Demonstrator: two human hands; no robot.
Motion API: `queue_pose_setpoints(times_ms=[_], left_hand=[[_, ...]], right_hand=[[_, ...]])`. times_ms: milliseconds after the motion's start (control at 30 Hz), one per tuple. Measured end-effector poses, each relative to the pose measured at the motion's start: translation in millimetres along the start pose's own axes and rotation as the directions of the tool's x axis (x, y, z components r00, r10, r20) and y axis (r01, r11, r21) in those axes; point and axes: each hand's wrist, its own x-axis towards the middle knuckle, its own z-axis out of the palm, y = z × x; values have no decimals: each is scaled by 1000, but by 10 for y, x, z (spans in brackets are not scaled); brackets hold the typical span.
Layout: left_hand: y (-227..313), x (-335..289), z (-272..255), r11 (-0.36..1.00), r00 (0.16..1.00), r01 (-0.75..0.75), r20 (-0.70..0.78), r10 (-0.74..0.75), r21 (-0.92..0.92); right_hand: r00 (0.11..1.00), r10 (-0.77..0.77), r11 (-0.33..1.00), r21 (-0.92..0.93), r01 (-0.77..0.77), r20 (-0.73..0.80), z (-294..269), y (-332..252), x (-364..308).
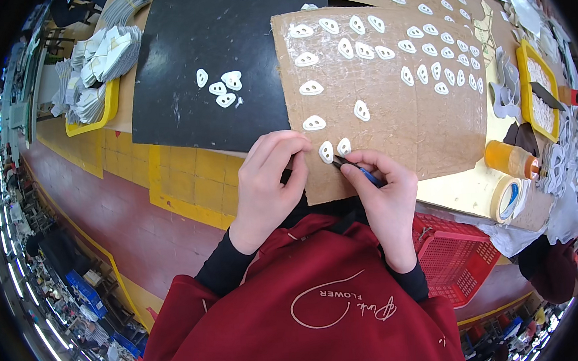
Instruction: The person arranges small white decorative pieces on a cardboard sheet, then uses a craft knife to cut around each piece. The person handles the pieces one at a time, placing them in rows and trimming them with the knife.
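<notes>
A brown cardboard sheet (399,134) lies before me, with rows of small white rounded-triangular pieces, each with two dark holes. My left hand (269,175) is at the sheet's left edge, its fingers curled with the tips close together; whether they pinch anything is hidden. Between the fingers of my right hand (387,182) is a slim blue-and-black hand tool (371,176). Its narrow dark tip points at the lower edge of a white holed piece (326,152) near the sheet's front edge. A second such piece (344,146) sits just beside my right fingertips.
Several loose white pieces (217,89) lie on the black mat (181,35) at left. A yellow tray (113,102) of bundled white strips stands farther left. At right are another yellow tray (526,93), an orange bottle (507,158) and a tape roll (504,200). A red crate (458,256) is below.
</notes>
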Motion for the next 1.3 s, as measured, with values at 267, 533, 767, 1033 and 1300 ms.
queue_pose_setpoints(times_ms=[267,533,767,1033,1300], left_hand=[[150,-7,15,995,997,-46,61,41,88],[102,45,42,997,999,-37,-14,38,66],[152,77,77,995,993,97,-74,-96,1],[141,106,-4,975,979,205,-1,-206,-82],[-52,65,-102,937,977,16,-193,-89,-350]], right_hand=[[997,-69,991,108,74,-47,110,-68,-26],[996,-75,996,45,77,-47,60,-60,-17],[989,-112,993,8,114,-93,1,-26,74],[988,-130,991,-26,128,-81,-9,-26,86],[986,-146,989,-32,144,-77,-11,-28,100]])
